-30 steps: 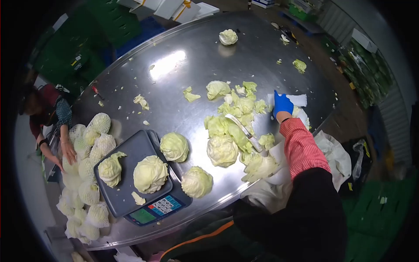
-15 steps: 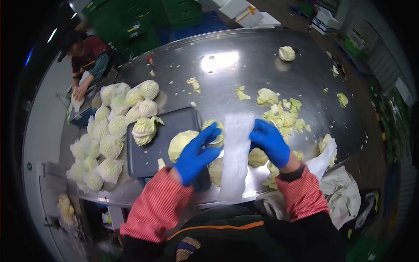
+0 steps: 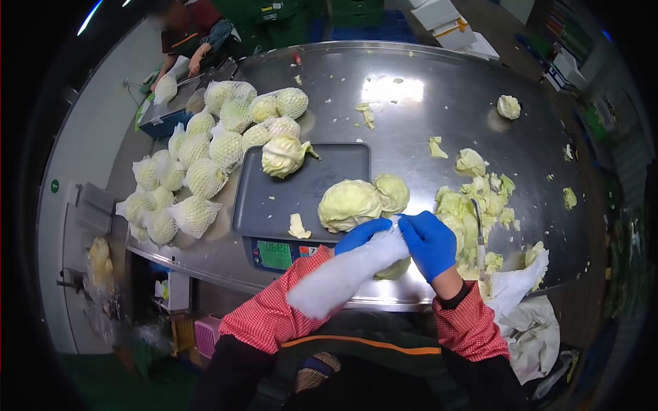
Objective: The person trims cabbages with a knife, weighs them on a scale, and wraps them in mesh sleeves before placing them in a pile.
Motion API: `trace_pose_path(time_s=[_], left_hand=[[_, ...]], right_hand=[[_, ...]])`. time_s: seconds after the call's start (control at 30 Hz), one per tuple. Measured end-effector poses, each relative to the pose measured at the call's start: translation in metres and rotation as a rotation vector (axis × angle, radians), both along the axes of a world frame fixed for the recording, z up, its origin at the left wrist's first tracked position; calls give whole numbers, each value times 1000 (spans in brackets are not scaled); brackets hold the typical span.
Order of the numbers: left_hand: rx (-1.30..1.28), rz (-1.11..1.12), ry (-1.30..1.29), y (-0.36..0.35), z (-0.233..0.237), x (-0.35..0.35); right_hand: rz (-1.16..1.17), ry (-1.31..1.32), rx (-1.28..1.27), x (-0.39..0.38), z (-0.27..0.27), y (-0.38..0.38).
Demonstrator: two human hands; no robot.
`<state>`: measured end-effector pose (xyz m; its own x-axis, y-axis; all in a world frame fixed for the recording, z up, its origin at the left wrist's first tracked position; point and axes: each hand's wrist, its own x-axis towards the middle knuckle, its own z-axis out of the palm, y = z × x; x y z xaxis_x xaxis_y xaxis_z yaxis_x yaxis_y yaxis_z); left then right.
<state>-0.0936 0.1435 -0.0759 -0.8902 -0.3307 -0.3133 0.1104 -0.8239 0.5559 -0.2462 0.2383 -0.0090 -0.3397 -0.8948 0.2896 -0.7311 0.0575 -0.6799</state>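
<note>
Both my gloved hands grip the upper end of a white foam net sleeve (image 3: 346, 277), which hangs down toward my left forearm. My left hand (image 3: 358, 236) is closed on it, its fingers partly hidden behind the sleeve. My right hand (image 3: 432, 243) pinches the same end from the other side. Just beyond my hands, a big cabbage (image 3: 348, 205) rests on the grey scale platform (image 3: 308, 181), touching a smaller cabbage (image 3: 392, 192) at its right edge. Another cabbage (image 3: 282, 155) sits at the platform's back left. Part of a cabbage (image 3: 394, 269) shows beneath my hands.
Several net-wrapped cabbages (image 3: 205, 178) crowd the table's left side. A knife (image 3: 480, 236) lies among trimmed leaves (image 3: 459, 212) at right, near white sleeves (image 3: 514, 281). A lone cabbage (image 3: 508, 107) stands far right. A co-worker (image 3: 195, 34) works at the far left.
The sleeve was stretched upright between my separated hands; now my hands are together at its top and it slants down left. My view has shifted, showing the scale's display.
</note>
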Motion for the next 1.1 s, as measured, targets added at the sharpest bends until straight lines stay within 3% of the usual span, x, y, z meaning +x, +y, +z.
trace_pose_path(time_s=[0.03, 0.1, 0.2, 0.27, 0.33, 0.37, 0.43, 0.47, 0.53, 0.57, 0.63, 0.73, 0.77, 0.8, 0.87, 0.93, 0.97, 1.0, 1.07, 1.1], left_hand=[[-172, 16, 32, 2, -8, 3], [237, 46, 193, 0, -23, 21], [-1, 191, 12, 9, -12, 27], [-72, 252, -166, 11, 24, 32], [-93, 279, -73, 12, 25, 35], [-81, 257, -67, 11, 22, 39], [-58, 209, -55, 8, 11, 47], [76, 200, 13, 7, 1, 50], [338, 165, 155, 1, -17, 53], [474, 3, 580, -2, -16, 55], [482, 80, 503, 0, -4, 55], [490, 198, 385, 11, 37, 56], [493, 238, 340, 15, 47, 58], [494, 276, 294, 15, 50, 59], [369, 377, 118, 6, 52, 61], [236, 479, -48, -4, 52, 60], [97, 430, -179, -4, 49, 61], [279, 289, 89, -1, 45, 64], [635, -10, 619, 1, 55, 65], [687, 23, 56, 6, 76, 67]], right_hand=[[8, 137, 9, 4, -1, -1], [20, 406, -25, 9, 2, -6], [102, 33, -105, 19, 6, -16], [121, -253, 68, 30, 10, -16], [125, -455, 314, 33, 2, -15], [130, -655, 270, 38, -10, -15], [106, -514, 243, 45, -11, -14], [90, -444, 222, 48, -7, -16], [179, 73, 28, 50, 4, -22], [173, 273, -39, 53, 12, -27], [127, 522, -151, 57, 32, -32], [278, 182, -307, 64, 43, -23], [378, -166, -127, 71, 49, -14], [332, -421, 134, 73, 49, -7], [149, -1460, 429, 73, 45, -12], [367, -1362, 706, 69, 26, -9], [611, -1186, 786, 69, 12, -7], [620, -1158, 887, 65, 8, -1], [594, -1416, 811, 54, 15, 0], [560, -1455, 673, 41, 9, 4]])
